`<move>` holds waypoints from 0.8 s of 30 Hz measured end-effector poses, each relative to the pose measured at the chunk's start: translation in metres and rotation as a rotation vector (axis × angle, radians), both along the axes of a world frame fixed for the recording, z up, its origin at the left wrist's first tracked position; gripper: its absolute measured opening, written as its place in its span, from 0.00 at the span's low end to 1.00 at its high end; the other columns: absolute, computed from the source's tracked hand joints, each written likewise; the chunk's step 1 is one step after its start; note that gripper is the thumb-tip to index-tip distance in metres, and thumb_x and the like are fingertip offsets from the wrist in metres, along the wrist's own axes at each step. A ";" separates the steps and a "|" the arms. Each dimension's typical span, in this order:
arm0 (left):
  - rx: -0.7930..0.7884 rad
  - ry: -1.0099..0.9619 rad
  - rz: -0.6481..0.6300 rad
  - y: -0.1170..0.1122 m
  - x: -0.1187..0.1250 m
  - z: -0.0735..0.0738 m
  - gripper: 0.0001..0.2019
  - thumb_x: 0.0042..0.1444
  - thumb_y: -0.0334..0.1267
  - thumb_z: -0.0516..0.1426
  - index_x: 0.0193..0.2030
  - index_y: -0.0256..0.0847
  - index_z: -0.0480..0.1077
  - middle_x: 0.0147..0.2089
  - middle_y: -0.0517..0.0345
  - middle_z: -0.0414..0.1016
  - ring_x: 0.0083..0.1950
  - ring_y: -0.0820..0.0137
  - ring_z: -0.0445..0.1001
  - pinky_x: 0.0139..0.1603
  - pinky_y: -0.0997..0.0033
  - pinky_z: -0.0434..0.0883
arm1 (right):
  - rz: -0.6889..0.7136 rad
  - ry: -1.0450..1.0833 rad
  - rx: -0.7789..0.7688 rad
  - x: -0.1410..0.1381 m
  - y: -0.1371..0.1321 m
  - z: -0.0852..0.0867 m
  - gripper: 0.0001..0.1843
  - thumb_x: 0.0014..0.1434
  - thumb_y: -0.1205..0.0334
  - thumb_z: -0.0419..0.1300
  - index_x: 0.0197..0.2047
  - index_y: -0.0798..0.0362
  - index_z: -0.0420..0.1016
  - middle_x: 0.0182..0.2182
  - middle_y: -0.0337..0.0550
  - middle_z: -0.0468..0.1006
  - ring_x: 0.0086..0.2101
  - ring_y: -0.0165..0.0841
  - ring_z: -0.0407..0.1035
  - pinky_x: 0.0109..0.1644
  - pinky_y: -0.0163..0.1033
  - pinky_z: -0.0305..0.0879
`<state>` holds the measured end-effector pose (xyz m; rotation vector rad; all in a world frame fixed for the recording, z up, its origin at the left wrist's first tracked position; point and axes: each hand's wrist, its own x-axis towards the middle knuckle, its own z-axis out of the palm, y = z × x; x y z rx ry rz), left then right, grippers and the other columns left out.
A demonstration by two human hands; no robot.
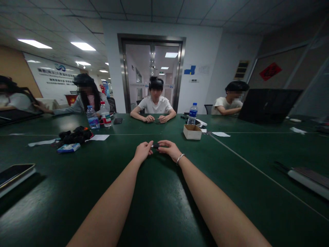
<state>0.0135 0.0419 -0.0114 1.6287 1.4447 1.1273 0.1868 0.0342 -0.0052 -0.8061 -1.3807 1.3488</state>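
A small dark stick-like object with a silvery end is held level between my two hands, just above or on the green table. My left hand pinches its silvery end between thumb and fingers. On the other side, my right hand, with a silver bracelet at the wrist, grips the dark end. The object's exact kind is too small to make out. An open cardboard box stands beyond my right hand.
Two bottles, a black cable bundle, papers and a blue-white packet lie to the left. A phone is near left. Another bottle stands behind the box. Several people sit around the table; a black laptop-like panel is at right.
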 end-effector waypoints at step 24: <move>0.023 -0.262 -0.210 -0.017 -0.006 0.014 0.18 0.38 0.46 0.63 0.33 0.37 0.69 0.37 0.53 0.73 0.36 0.70 0.70 0.34 0.74 0.67 | -0.074 -0.014 -0.087 -0.004 0.007 -0.002 0.07 0.51 0.64 0.63 0.32 0.60 0.72 0.21 0.42 0.74 0.20 0.26 0.70 0.21 0.26 0.66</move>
